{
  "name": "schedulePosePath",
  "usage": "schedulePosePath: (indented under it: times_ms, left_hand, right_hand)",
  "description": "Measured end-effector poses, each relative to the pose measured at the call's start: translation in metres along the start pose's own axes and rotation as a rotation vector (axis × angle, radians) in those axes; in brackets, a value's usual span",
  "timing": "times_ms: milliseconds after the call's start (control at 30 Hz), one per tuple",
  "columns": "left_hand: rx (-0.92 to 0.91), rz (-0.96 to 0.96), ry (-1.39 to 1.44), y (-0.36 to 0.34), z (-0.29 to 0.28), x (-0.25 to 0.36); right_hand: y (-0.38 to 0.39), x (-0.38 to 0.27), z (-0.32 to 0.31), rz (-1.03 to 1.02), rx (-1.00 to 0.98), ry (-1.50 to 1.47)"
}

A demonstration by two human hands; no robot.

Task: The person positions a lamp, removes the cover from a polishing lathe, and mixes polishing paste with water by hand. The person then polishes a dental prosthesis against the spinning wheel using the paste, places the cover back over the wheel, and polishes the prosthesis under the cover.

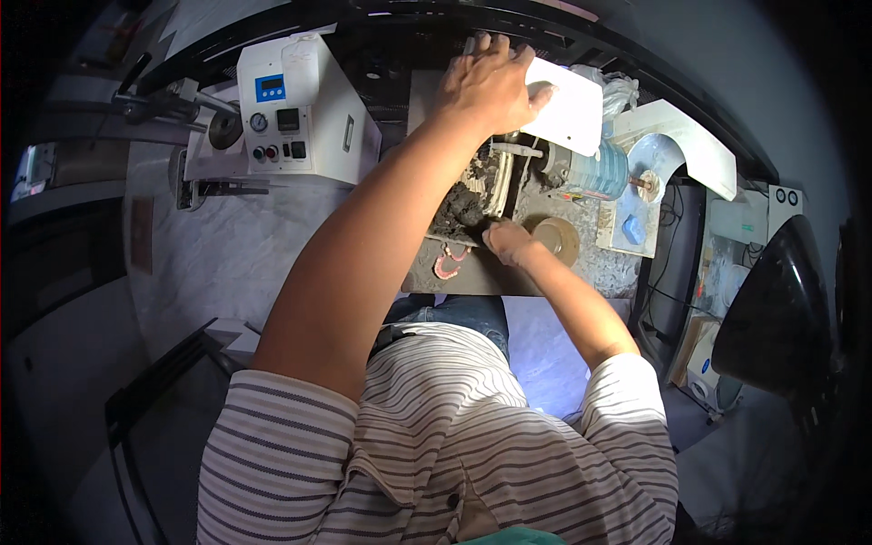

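My left hand [490, 86] is stretched far forward, its fingers curled over the top of a bright white panel [568, 109] and its thumb lying against the front. Lower down, my right hand [509, 242] is closed at the edge of a tray of dark wet grit [457, 213]. Whatever is between those fingers is hidden. Two pink denture pieces [447, 265] lie on the bench ledge in front of the grit. Just right of my right hand stands a round brownish bowl [558, 238].
A clear blue plastic bottle [599, 173] lies sideways behind the bowl. To its right are a white arched hood [686, 136], a spindle tip [647, 184] and a blue lump [632, 229]. A white machine with gauges [304, 118] stands left; a black lamp-like shape [772, 309] looms right.
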State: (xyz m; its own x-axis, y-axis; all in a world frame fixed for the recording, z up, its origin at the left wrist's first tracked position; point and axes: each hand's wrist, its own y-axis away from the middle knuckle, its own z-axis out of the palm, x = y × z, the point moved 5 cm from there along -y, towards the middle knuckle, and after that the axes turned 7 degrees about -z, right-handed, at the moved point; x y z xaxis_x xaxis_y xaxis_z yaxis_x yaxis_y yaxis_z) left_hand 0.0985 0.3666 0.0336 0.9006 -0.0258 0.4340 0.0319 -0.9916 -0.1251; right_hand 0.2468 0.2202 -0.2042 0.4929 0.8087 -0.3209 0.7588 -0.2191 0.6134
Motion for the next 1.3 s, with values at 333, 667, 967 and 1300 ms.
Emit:
schedulePosePath:
  times_ms: [333,667,967,1300]
  left_hand:
    - [-0.059,-0.065,0.056,0.0,0.002,0.0]
    - [-0.004,-0.046,0.021,-0.004,0.014,0.0]
    - [0.063,-0.004,0.012,-0.006,0.015,-0.003]
    - [0.033,0.002,-0.03,0.0,0.0,0.003]
  right_hand:
    - [0.011,-0.008,0.014,0.101,0.303,-0.016]
    - [0.006,-0.001,0.029,0.042,0.248,-0.031]
    - [0.041,-0.067,-0.01,0.348,0.694,-0.5]
    - [0.0,-0.088,-0.006,0.06,0.855,-0.341]
